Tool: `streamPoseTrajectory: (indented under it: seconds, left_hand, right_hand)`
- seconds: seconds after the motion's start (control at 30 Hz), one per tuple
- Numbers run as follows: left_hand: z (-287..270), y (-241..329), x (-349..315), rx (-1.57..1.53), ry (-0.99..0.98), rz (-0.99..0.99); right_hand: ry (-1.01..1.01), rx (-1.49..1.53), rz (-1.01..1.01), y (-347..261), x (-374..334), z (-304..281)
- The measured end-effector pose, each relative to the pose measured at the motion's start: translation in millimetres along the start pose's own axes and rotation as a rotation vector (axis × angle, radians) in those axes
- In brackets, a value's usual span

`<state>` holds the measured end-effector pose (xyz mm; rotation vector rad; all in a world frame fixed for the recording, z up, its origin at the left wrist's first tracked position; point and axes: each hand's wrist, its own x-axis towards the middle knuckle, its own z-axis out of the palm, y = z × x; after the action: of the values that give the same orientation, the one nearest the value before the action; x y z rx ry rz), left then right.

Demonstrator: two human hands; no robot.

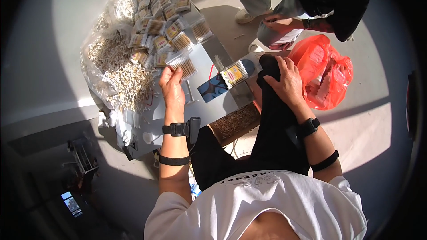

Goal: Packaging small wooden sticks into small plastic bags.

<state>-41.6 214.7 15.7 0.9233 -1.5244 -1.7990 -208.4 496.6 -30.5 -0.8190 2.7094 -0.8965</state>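
At the 10 o'clock side, the left hand (171,84) holds a small clear packet of cotton swabs (183,67), its thumb and fingertips pinching the lower edge. This packet is at 11 o'clock, just beside the pile of packets (155,26); whether it touches them, I cannot tell. Because the grip takes only the edge, the packet could perhaps turn or slip, and if its mouth is not sealed, which I cannot see, the swabs could fall out.

Toward 2 o'clock, the right hand (284,80) rests on the knee of the black trousers (267,91), fingers spread and gripping nothing. Near this knee, at 1 o'clock, a packet with a yellow label (234,74) lies close to the border of the table (222,104). A careless move of the knee or of the sleeveless forearm might push it down to the floor.

Between 9 and 10 o'clock, the heap of loose swabs (135,82) spreads from a clear bag (91,73). I judge that a bump of the left wrist could make it slide, and some swabs could become dirty. At 11 o'clock the packets lie loosely over one another, so pulling one could disturb its neighbours.
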Motion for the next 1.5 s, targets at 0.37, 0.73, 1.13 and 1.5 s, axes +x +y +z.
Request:
streamPoseTrajectory:
  seconds: [0.37, 0.73, 1.13, 1.5]
  left_hand:
    - [31, 9, -59, -0.043, -0.183, 0.079]
    - [47, 40, -103, 0.068, -0.259, 0.215]
    - [46, 44, -113, 0.372, -0.325, 0.475]
    - [45, 44, -141, 0.322, -0.28, 0.464]
  right_hand:
    - [-0.231, 0.969, -0.101, -74, 6, -5]
    - [-0.372, 1.41, -0.211, -123, -17, 2]
    - [-0.477, 1.132, -0.169, -116, -34, -10]
    - [-0.415, 1.116, -0.252, -125, -63, -52]
